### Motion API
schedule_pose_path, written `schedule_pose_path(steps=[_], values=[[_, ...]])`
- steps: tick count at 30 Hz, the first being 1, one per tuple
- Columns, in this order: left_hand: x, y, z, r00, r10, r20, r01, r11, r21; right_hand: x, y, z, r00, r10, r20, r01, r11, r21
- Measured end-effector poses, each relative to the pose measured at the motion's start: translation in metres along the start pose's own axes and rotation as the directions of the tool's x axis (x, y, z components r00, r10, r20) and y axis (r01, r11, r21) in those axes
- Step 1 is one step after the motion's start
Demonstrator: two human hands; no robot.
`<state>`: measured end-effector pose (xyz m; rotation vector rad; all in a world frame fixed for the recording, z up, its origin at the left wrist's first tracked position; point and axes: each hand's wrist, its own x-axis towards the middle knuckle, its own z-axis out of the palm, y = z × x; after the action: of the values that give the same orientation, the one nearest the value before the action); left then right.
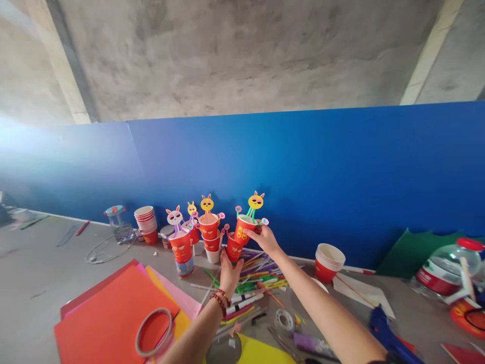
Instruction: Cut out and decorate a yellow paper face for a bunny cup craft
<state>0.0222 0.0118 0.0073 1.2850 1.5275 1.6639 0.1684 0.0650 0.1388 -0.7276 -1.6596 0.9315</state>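
My right hand [267, 239] grips the side of a red paper cup [241, 231] with gold print. From that cup rise green sticks with a yellow eared animal face [255, 201] on top and small round discs at the sides. Just below it, my left hand [230, 275] holds the base of another red paper cup [234, 248]. The upper cup tilts and overlaps the lower one; whether it sits inside cannot be told. To the left stand similar decorated cups, one with a white face [175, 218] and one with a yellow face [206, 203].
Coloured paper sheets [109, 313] with a tape roll [137, 333] lie front left. Loose sticks and markers [261, 273] spread below my hands. Stacked cups [329, 263], a large bottle [441, 270] and a blue glue gun [382, 326] are at right. A blue panel [303, 177] stands behind.
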Motion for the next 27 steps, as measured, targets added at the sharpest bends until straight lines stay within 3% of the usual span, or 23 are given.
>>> schedule_pose_path(steps=[9,14,27], values=[[0.012,0.012,0.005,0.996,0.091,-0.025,-0.092,0.995,-0.041,-0.002,-0.005,-0.003,1.0,0.027,-0.012,-0.027,1.0,0.015],[0.01,0.012,0.005,0.991,0.135,0.021,-0.132,0.985,-0.108,0.0,-0.003,-0.005,0.998,0.018,-0.067,-0.019,1.0,-0.001],[0.004,0.015,0.005,0.992,0.106,0.07,-0.091,0.977,-0.195,-0.004,-0.008,0.0,0.998,0.009,-0.062,-0.013,0.998,-0.064]])
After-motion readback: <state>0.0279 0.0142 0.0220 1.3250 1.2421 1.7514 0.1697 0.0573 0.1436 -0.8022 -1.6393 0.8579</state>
